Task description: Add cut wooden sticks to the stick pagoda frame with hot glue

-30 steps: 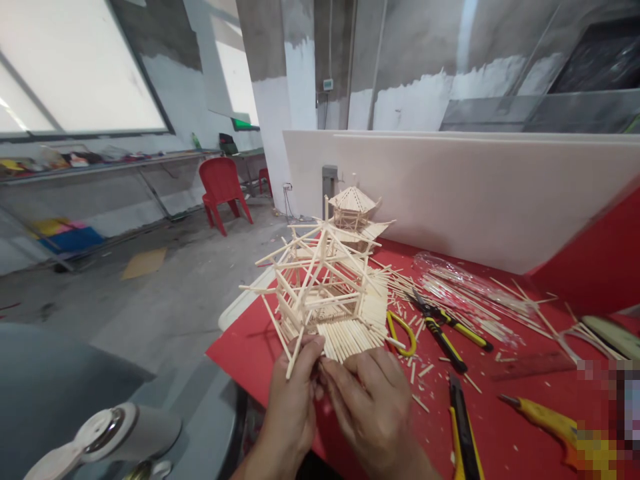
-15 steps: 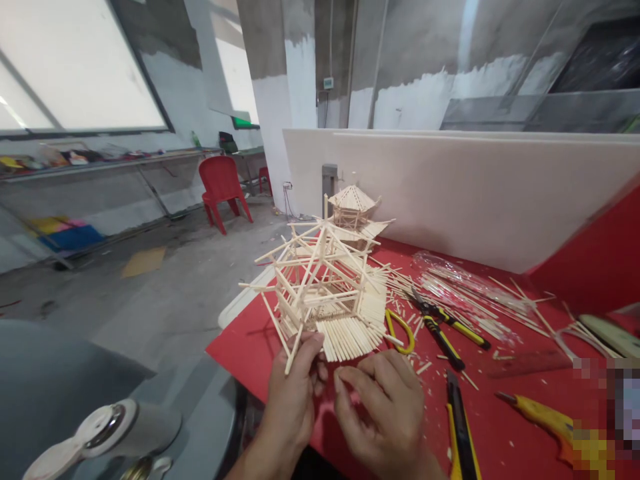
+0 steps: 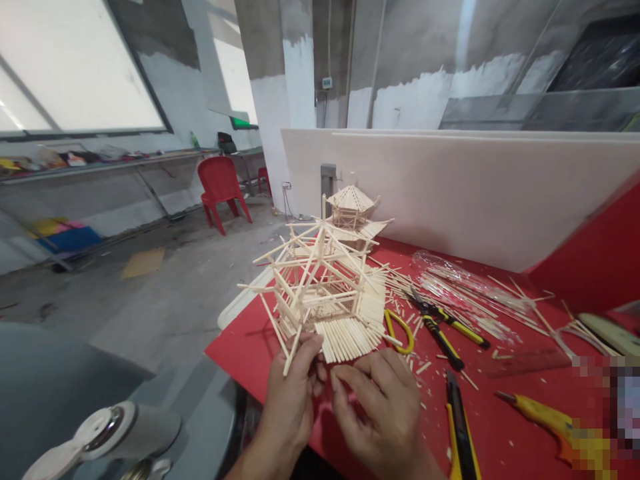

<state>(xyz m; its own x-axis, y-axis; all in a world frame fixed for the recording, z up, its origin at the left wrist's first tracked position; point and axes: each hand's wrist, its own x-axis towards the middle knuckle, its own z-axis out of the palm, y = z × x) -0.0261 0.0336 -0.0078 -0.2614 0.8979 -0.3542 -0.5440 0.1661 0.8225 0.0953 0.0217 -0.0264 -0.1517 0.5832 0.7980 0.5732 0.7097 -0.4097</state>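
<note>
Our left hand (image 3: 294, 383) is gripping the stick pavilion (image 3: 331, 304), probably steadying its near corner; whether our right hand (image 3: 384, 397) is pinching anything, we cannot tell.

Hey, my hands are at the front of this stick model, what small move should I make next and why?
I'd probably bring the right hand to the left end of the slats: its fingers, nearly pinched, show just short of them, while the left hand is at that corner of the model.
</note>
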